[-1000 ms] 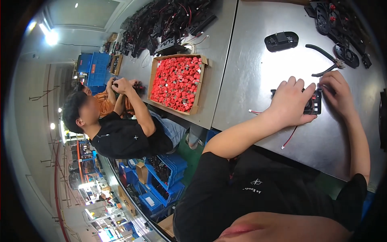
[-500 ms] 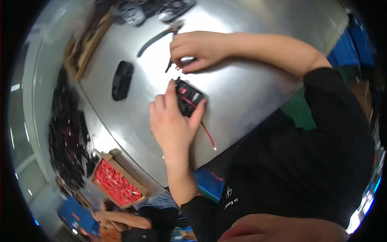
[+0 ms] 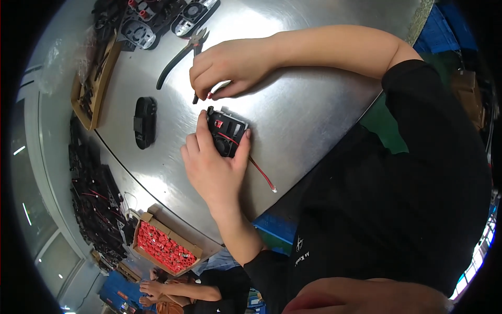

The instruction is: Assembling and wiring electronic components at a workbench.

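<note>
My left hand [image 3: 213, 166] grips a black plastic housing [image 3: 230, 128] on the metal table, fingers along its left side and thumb on its right. A small red part shows inside the housing, and a red wire [image 3: 263, 174] with a white plug trails from it toward me. Just beyond, my right hand [image 3: 230, 68] is closed, pinching a tiny reddish piece [image 3: 209, 96] at its fingertips. Diagonal cutters [image 3: 175, 64] with black handles lie partly under that hand; their far handle end shows beside the fingers. A black oblong case [image 3: 145, 123] rests to the left.
Several fan-like housings [image 3: 191, 18] sit at the far left. A cardboard tray [image 3: 94, 91] with dark parts stands along the left edge. Nearer are a pile of black wired parts [image 3: 97, 204] and a box of red pieces [image 3: 162, 248]. Another person's hands [image 3: 151, 290] are at lower left.
The view has shifted, so the table's contents appear farther left. My left hand still holds the housing and my right hand stays just beyond it; their grips look about the same.
</note>
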A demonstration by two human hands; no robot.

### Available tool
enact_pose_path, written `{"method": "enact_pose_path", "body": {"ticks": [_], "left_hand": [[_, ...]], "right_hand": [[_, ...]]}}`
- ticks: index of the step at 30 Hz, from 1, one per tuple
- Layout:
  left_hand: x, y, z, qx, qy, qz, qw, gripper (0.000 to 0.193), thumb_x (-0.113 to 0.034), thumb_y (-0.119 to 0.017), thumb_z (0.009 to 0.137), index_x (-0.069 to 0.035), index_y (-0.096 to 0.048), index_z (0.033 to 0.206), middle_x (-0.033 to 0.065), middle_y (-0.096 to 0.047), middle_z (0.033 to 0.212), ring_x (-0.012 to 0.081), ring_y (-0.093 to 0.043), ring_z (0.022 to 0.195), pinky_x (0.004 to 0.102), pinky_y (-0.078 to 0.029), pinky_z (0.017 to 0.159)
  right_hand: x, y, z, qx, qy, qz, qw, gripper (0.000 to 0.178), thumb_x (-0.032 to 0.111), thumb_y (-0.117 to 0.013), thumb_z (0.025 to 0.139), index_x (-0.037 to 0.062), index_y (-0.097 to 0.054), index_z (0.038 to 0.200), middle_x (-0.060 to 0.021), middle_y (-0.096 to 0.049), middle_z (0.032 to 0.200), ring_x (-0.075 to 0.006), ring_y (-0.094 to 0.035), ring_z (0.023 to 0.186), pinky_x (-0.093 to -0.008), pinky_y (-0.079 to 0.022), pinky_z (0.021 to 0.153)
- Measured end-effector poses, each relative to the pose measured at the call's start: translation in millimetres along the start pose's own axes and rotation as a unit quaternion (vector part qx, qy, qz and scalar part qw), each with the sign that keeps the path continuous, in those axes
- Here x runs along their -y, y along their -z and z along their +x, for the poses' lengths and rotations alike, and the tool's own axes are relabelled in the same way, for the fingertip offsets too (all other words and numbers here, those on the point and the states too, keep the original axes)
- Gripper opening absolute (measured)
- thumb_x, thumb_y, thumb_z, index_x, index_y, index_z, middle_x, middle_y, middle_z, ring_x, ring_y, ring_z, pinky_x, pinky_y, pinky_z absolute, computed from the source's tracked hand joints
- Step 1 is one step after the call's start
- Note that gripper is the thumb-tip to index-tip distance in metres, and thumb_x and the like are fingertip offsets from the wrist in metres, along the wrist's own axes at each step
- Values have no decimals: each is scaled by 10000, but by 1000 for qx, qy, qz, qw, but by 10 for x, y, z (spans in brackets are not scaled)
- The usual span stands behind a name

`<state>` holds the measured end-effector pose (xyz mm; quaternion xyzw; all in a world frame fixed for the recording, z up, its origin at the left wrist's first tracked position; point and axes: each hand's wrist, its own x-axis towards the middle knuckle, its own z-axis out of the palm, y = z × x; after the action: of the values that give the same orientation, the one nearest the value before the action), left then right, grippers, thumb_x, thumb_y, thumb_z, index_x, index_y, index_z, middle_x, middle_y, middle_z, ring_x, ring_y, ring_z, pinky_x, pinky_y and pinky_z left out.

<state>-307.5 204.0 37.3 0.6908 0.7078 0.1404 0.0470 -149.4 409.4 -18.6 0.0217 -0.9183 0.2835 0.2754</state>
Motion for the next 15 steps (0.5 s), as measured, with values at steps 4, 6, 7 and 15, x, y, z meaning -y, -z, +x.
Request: {"method": "enact_pose_path", "body": {"ticks": [4, 6, 7, 15], "left_hand": [[11, 22, -6, 2, 5, -2, 1000, 847, -527, -852, 788, -76, -599, 1457, 149, -628, 1041, 362, -597, 957, 465, -523, 827], [11, 11, -12, 1, 2, -5, 1000, 845, -528, -852, 788, -75, -601, 1456, 147, -623, 1032, 360, -596, 955, 466, -522, 824], [5, 24, -12, 2, 1, -4, 1000, 845, -528, -852, 788, -75, -601, 1456, 147, -623, 1032, 360, -596, 955, 466, -522, 824], [9, 18, 10, -2, -5, -8, 1000, 828, -516, -853, 796, -64, -603, 1443, 150, -618, 1026, 368, -594, 953, 473, -521, 823]], "right_hand": [[25, -45, 48, -20, -7, 8, 1000, 196, 109, -764, 909, 101, -694, 1092, -41, -690, 1088, -260, -648, 1080, -420, -529, 904], [0, -96, 61, -20, -27, 2, 999, 198, 113, -761, 908, 100, -693, 1094, -29, -693, 1051, -259, -645, 1053, -419, -525, 904], [-1, -100, 71, -22, -27, 2, 999, 198, 113, -761, 908, 100, -693, 1094, -29, -693, 1051, -259, -645, 1053, -419, -525, 904], [127, 0, 84, -34, -144, 134, 980, 188, 87, -766, 889, 81, -677, 1054, -45, -695, 1044, -268, -687, 1004, -399, -553, 856]]}}
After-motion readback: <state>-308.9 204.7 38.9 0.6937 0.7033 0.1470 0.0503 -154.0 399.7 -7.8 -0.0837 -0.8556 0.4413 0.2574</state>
